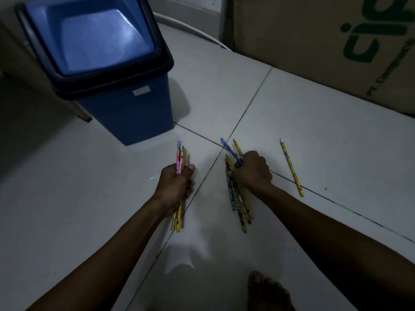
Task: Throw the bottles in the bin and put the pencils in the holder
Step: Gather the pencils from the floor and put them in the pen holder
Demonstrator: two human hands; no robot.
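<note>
My left hand (177,181) is shut on a bundle of pencils (179,157), pink and yellow ones, their ends sticking out above and below the fist. My right hand (252,170) is closed over several more pencils (238,203) lying on the white tiled floor, with a blue pen or pencil (228,147) poking out past the knuckles. One yellow pencil (292,168) lies alone on the floor, to the right of my right hand. A blue bin (125,108) with a swing lid stands at the upper left. No bottles and no holder are in view.
A large cardboard box (314,41) with green print stands at the back right. A bare foot (267,290) shows at the bottom edge. A wooden furniture leg (83,113) sits left of the bin. The light is dim.
</note>
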